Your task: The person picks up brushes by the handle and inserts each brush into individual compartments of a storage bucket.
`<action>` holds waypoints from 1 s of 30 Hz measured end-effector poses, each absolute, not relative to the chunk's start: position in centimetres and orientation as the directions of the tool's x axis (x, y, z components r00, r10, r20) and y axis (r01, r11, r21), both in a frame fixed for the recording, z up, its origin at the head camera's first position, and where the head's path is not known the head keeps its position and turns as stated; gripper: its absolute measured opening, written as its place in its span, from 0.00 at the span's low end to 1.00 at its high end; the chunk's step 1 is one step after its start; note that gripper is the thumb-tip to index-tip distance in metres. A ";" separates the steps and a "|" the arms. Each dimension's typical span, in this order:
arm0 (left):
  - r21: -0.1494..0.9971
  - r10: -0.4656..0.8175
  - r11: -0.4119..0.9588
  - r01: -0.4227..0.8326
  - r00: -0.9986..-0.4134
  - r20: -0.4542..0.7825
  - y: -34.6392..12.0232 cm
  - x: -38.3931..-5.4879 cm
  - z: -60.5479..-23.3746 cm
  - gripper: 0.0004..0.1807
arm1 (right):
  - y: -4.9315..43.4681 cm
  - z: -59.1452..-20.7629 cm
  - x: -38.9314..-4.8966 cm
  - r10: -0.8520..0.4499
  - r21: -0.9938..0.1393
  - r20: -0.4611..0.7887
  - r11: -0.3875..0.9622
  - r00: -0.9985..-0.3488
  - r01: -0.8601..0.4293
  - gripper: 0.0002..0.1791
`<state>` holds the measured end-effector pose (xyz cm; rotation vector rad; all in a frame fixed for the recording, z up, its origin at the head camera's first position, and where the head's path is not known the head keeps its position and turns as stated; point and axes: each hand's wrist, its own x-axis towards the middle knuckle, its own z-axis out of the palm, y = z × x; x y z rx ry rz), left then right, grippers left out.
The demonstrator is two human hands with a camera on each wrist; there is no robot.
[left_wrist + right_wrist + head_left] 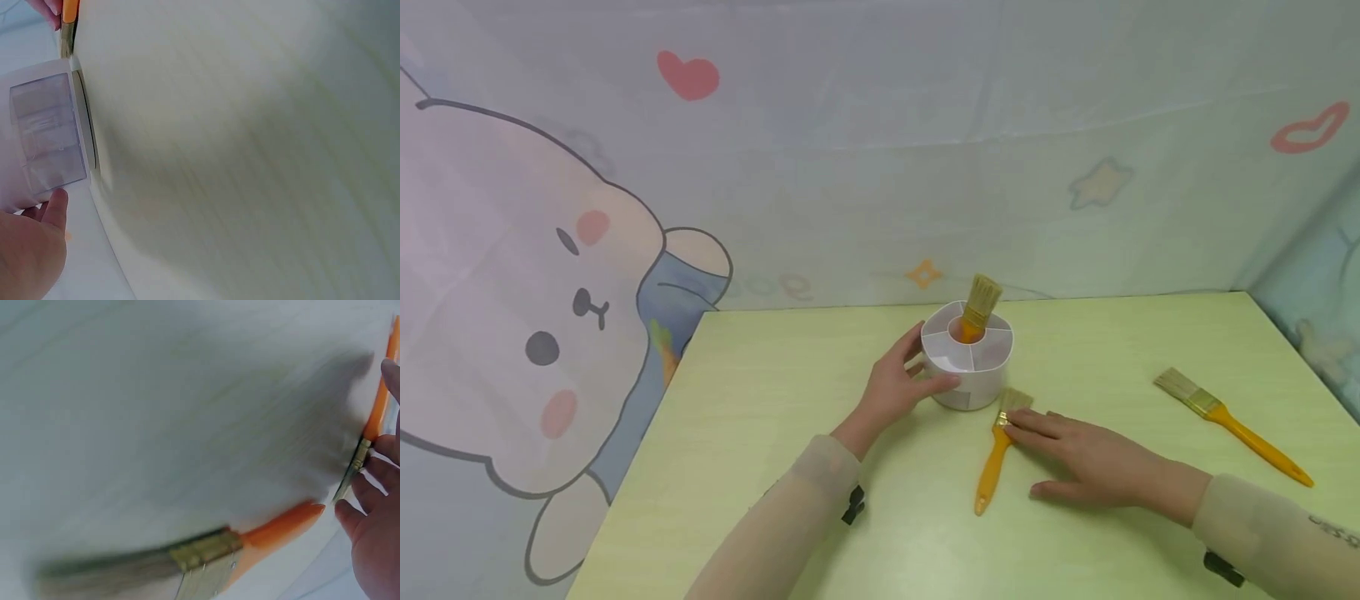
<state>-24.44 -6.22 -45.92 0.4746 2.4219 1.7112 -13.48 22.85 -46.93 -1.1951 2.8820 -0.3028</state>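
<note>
A white round organizer (967, 387) with divided compartments stands near the back of the table. One paintbrush (981, 304) stands in its centre hole, bristles up and leaning slightly right. My left hand (895, 379) holds the organizer from the left, thumb along the front and fingers round the far side. Just in front lies a second paintbrush (992, 471), its orange handle toward me. The fingertips of my right hand (1093, 462) rest at its metal band, fingers extended and thumb apart. In the right wrist view this hand (381, 531) is beside the same brush (378, 412).
A third paintbrush (1232, 425) lies at the right of the table, bristles pointing back left. Behind the pale yellow-green table (790, 375) hangs a printed cloth (865, 167), with another cloth side at the right.
</note>
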 end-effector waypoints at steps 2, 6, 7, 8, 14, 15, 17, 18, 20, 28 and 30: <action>0.937 0.337 0.300 0.178 -0.939 0.070 -6.3 -24.4 -45.9 0.53 | 23.0 -46.9 -13.4 -0.720 -0.162 0.060 0.677 -0.692 -0.718 0.42; 0.938 0.339 0.299 0.177 -0.938 0.069 -6.3 -24.3 -45.8 0.52 | 23.2 -46.7 -13.2 -0.762 -0.137 0.078 0.631 -0.643 -0.764 0.41; 0.938 0.340 0.298 0.179 -0.938 0.071 -6.4 -24.2 -45.8 0.52 | 23.3 -46.6 -13.2 -0.774 -0.132 0.088 0.614 -0.627 -0.778 0.40; 0.938 0.339 0.297 0.180 -0.938 0.073 -6.4 -24.2 -45.8 0.52 | 23.3 -46.6 -13.1 -0.787 -0.129 0.098 0.597 -0.609 -0.792 0.40; 0.939 0.338 0.291 0.184 -0.938 0.079 -6.6 -24.1 -45.6 0.52 | 23.5 -46.5 -13.4 -0.843 -0.084 0.133 0.515 -0.522 -0.853 0.40; 0.939 0.339 0.291 0.184 -0.938 0.079 -6.6 -24.1 -45.6 0.52 | 23.6 -46.5 -13.4 -0.850 -0.068 0.131 0.506 -0.511 -0.860 0.40; 0.938 0.342 0.292 0.186 -0.936 0.079 -6.6 -24.0 -45.5 0.52 | 23.9 -46.4 -13.6 -0.866 -0.047 0.123 0.482 -0.484 -0.875 0.40; 0.938 0.343 0.293 0.185 -0.936 0.077 -6.6 -24.0 -45.5 0.52 | 24.0 -46.3 -13.7 -0.874 -0.040 0.118 0.469 -0.470 -0.882 0.40; 0.942 0.346 0.285 0.178 -0.935 0.072 -6.6 -23.8 -45.1 0.52 | 24.2 -46.0 -13.8 -0.890 -0.018 0.117 0.442 -0.441 -0.897 0.40; 0.942 0.346 0.286 0.178 -0.935 0.072 -6.4 -24.0 -45.5 0.52 | 26.0 -45.7 -15.0 -0.925 0.051 0.135 0.364 -0.354 -0.930 0.38; 0.940 0.343 0.294 0.175 -0.937 0.067 -6.4 -24.0 -45.5 0.52 | 26.4 -45.8 -15.3 -0.930 0.071 0.137 0.353 -0.341 -0.933 0.38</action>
